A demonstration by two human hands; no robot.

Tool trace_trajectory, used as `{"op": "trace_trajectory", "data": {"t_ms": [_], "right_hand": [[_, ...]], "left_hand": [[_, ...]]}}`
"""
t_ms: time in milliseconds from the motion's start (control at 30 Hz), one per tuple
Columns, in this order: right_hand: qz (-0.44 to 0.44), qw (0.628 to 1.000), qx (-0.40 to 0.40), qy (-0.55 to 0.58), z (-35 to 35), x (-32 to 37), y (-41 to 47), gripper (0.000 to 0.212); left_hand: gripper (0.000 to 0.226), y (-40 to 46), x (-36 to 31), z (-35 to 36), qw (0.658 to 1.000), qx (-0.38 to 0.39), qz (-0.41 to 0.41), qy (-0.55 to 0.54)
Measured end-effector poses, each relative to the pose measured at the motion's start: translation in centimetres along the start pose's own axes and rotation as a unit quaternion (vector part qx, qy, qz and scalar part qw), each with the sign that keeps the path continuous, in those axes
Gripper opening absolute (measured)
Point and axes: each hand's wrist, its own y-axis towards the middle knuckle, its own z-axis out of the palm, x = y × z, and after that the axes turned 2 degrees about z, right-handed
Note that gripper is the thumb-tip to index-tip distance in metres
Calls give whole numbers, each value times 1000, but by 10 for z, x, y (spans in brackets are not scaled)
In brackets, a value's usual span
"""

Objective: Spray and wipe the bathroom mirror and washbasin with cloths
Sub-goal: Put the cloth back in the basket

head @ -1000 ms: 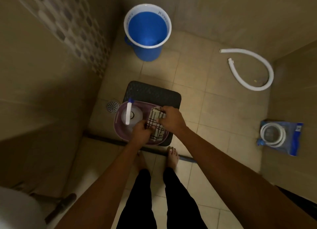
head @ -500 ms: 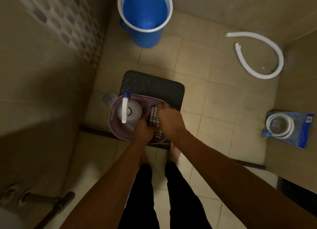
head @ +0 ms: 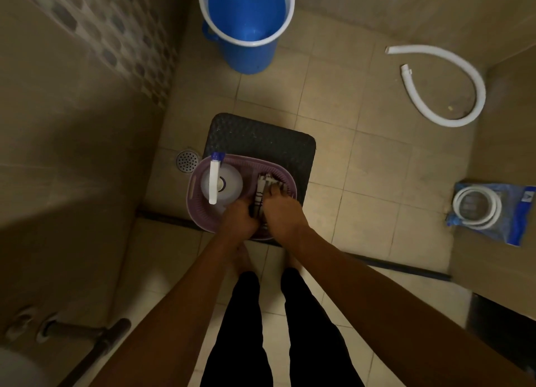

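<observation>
A purple basket (head: pixel 193 189) sits on a black stool (head: pixel 269 143) in front of my feet. In its left half stands a clear spray bottle (head: pixel 229 183) with a white trigger head. A checked cloth (head: pixel 262 188) lies folded in the right half. My left hand (head: pixel 238 220) grips the near end of the cloth from the left side. On the cloth's right side my right hand (head: pixel 280 211) holds it with fingers curled down into the basket. Both hands cover most of the cloth.
A blue bucket (head: pixel 246 27) with a white rim stands on the tiled floor beyond the stool. A white hose (head: pixel 452 88) curls at the right. A coiled hose in a blue packet (head: pixel 490 209) lies by the right wall. A floor drain (head: pixel 187 160) is left of the stool.
Both hands have lowered the cloth deeper into the basket and folded it narrower. The camera has tilted down and closer, so the bucket has shifted up.
</observation>
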Motion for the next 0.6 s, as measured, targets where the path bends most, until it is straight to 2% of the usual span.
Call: {"op": "trace_trajectory", "data": {"t_ms": [100,233,400,500,600], "right_hand": [[13,1000,14,-4,4,-1,7,71],[-4,999,-6,-48,17,-1,17,72],[-21,996,-15,-90,19,1,21,67],[-18,997,-14,-73,14,1,15,70],[-20,1000,-10,-22,5,-3,-2,82]], "left_hand": [[20,3,0,4,1000,-5,0,22],[22,12,3,10,995,-7,7,96],[18,15,3,10,992,-26,14,122],[16,10,2,11,992,-27,12,126],[16,-3,-5,6,991,-27,22,129]]}}
